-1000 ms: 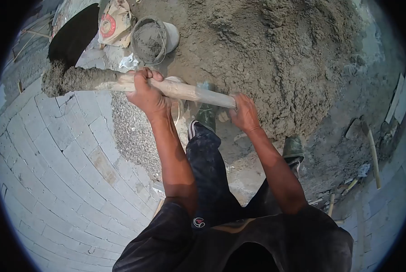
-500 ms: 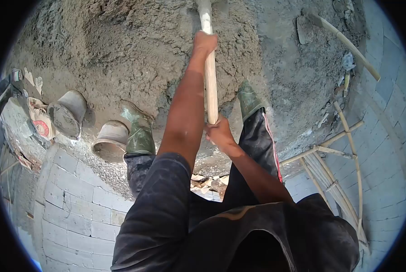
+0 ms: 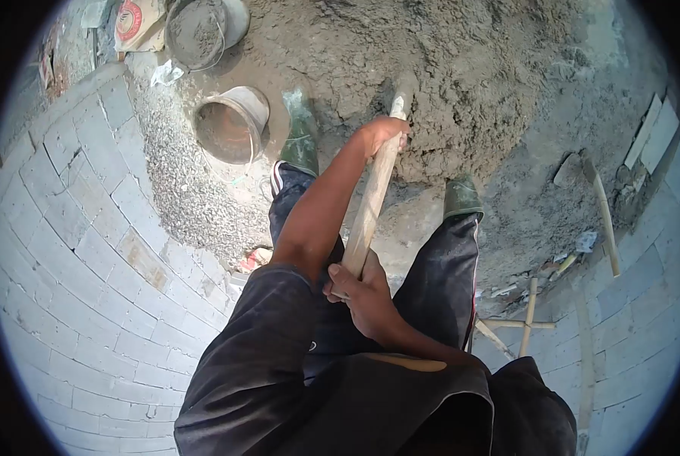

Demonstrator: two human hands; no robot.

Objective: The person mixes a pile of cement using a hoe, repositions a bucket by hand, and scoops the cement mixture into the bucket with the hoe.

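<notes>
My left hand [image 3: 385, 135] is closed around the upper part of a pale wooden shovel handle [image 3: 376, 194]. Lower down, near my body, my right hand [image 3: 361, 292] grips the handle's butt end. The shaft slants up and away into a heap of wet grey mortar [image 3: 461, 91], where the shovel's blade is hidden. A mortar-caked socket shows just beyond the wood. My green boots stand at the near edge of the heap, one on each side of the handle.
Left of the heap are a tilted bucket [image 3: 229, 128] and a mortar-filled bucket [image 3: 195, 34], with a printed sack [image 3: 138, 26] behind. Another long-handled tool [image 3: 603, 213] lies at right, near crossed bamboo poles [image 3: 527, 319]. Grey paving blocks [image 3: 89, 251] border the work area.
The view has shifted left, so the buckets sit higher and further right. Both hands keep hold of the shovel; its handle now slants rightward and is drawn nearer my body.
</notes>
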